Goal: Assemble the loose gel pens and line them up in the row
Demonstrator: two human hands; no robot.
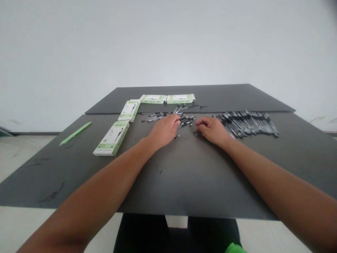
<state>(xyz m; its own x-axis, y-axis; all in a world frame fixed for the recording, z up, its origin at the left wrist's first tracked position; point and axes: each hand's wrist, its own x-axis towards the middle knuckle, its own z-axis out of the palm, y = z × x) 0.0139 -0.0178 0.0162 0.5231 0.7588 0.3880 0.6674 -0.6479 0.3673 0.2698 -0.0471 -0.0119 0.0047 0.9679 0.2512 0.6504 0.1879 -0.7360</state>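
Observation:
My left hand [165,129] is closed over the near side of a loose pile of pen parts [155,117], with clear barrels and dark tips. A clear pen barrel [176,109] sticks up past its fingers and seems to be in its grip. My right hand [212,130] rests on the table with its fingers curled in and pressed together; whatever is in them is hidden. Beside it on the right lies a row of black-and-clear pens [247,123] set side by side. Small dark pieces [177,136] lie between the hands.
Several green-and-white pen boxes form an angled line, one box [112,138] nearest me and another [180,98] at the back. A green stick-like pen or cutter [76,133] lies at the left. The dark table [168,186] has a raised or separate rear section [223,96] before a white wall.

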